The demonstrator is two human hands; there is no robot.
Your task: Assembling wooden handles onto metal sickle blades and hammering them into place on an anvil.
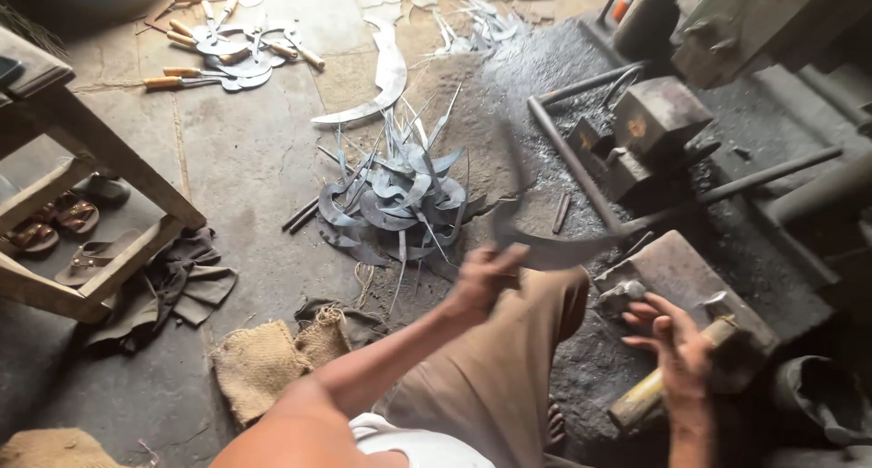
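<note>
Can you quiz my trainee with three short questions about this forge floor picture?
1. True or false: the left hand grips a curved sickle blade.
2. Which tool does the right hand rest on? A) hammer B) saw C) broom
3. Fill in: the pile of blades lies on the ____.

Key: 1 true. 2 A, the wooden-handled hammer lying on the anvil block. 3 floor.
</note>
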